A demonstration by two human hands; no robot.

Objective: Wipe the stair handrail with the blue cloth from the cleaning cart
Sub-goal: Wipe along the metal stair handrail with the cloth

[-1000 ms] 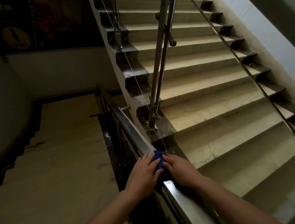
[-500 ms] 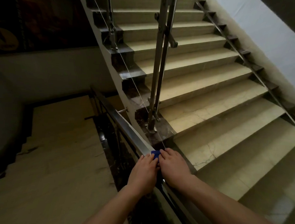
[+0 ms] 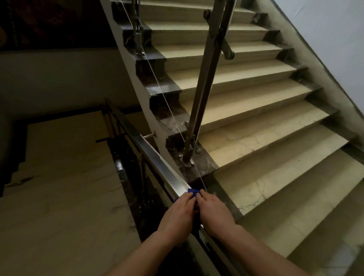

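Observation:
A shiny metal handrail (image 3: 155, 157) slopes down from the bottom centre toward the upper left. The blue cloth (image 3: 192, 193) lies folded over the rail, and only a small corner shows past my fingertips. My left hand (image 3: 176, 218) presses on the cloth from the rail's left side. My right hand (image 3: 214, 214) presses on it from the right side. Both hands sit side by side, fingers curled down over the cloth and rail.
A steel baluster post (image 3: 204, 93) stands just beyond the rail, bolted to a dark marble step edge (image 3: 188, 159). Beige stairs (image 3: 261, 120) climb to the right; another flight (image 3: 60, 184) drops on the left. A white wall (image 3: 337, 40) borders the far right.
Both hands have slid forward down the rail with the cloth. They have closed together, so less of the blue cloth shows than a second ago.

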